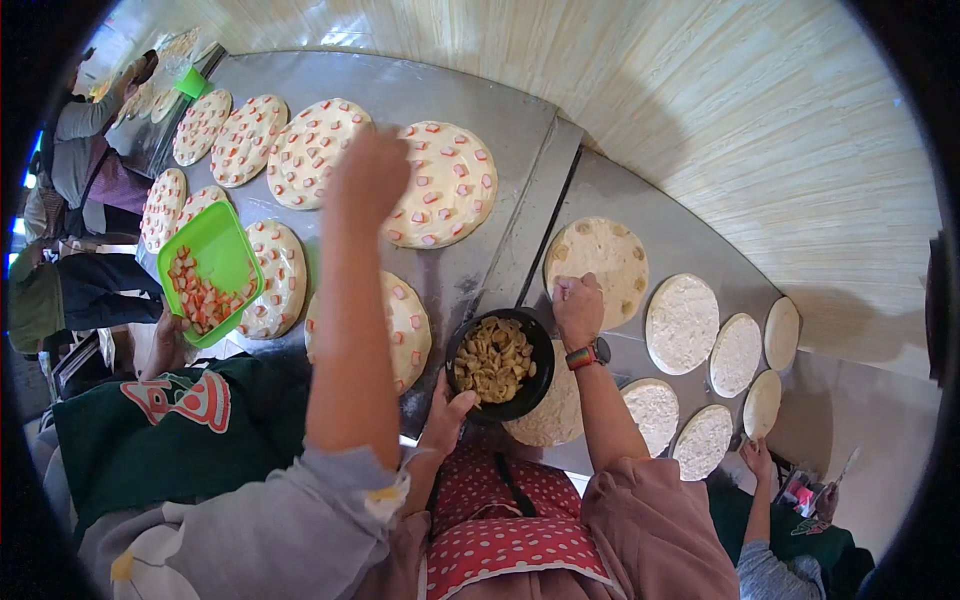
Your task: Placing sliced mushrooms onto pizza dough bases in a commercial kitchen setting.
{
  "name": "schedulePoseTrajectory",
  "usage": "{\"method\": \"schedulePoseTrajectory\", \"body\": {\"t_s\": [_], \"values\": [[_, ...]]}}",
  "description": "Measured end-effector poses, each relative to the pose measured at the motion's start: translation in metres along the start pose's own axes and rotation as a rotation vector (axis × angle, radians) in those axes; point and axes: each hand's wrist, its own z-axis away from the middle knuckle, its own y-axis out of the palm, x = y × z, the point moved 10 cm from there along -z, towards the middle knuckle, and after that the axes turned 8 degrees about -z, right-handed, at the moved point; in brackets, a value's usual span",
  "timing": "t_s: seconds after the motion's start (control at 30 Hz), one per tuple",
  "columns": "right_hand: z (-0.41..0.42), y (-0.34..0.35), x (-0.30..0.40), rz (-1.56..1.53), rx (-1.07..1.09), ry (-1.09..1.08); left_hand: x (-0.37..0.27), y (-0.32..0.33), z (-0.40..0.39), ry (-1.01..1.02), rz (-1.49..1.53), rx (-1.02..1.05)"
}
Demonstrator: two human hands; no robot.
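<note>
My left hand (448,412) grips the rim of a black bowl (546,356) that holds sliced mushrooms (495,358). My right hand (577,304), with a watch on the wrist, is over the left edge of a round dough base (598,255); its fingertips are pinched together, and whether a mushroom piece is between them cannot be told. Mushroom pieces lie spaced along that base's rim. Another round base (551,420) lies partly hidden under the bowl and my right forearm.
At the left, a co-worker's arm (352,300) reaches over sauced rounds (450,187) dotted with red-and-white pieces; that person holds a green tray (225,247) of such pieces. Several plain rounds (681,322) lie to the right, where another person's hand (756,456) touches one. A wall (675,90) borders the metal table (495,90).
</note>
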Motion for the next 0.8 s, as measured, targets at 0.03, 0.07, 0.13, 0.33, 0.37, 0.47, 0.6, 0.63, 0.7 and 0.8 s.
{"method": "schedulePoseTrajectory", "body": {"t_s": [0.03,0.07,0.13,0.33,0.37,0.47,0.6,0.63,0.7,0.8], "values": [[0.000,0.000,0.000,0.001,0.002,0.004,-0.029,0.005,-0.017,0.108,-0.144,0.176],[0.000,-0.002,0.002,0.009,0.009,-0.018,-0.050,0.011,-0.024,0.169,-0.167,0.140],[0.000,-0.006,0.005,0.005,0.018,-0.039,-0.067,0.020,-0.034,0.147,-0.076,0.130],[0.008,-0.047,-0.025,-0.285,-0.082,0.129,-0.062,0.031,-0.044,-0.068,0.057,0.152],[0.010,-0.043,-0.021,-0.249,-0.056,0.058,-0.060,0.035,-0.042,-0.067,0.056,0.150],[0.012,-0.038,-0.006,-0.177,0.017,-0.074,-0.056,0.033,-0.038,-0.083,0.037,0.109],[0.007,-0.027,0.019,-0.058,0.084,-0.217,-0.042,0.020,-0.027,-0.102,0.008,0.062],[0.006,-0.027,0.017,-0.056,0.082,-0.214,-0.037,0.016,-0.022,-0.107,0.003,0.050],[0.006,-0.019,0.019,-0.036,0.114,-0.218,-0.018,0.009,-0.006,-0.121,-0.023,0.036],[0.007,-0.050,0.018,-0.109,-0.028,-0.207,0.038,0.006,0.049,-0.296,-0.098,0.016]]}}
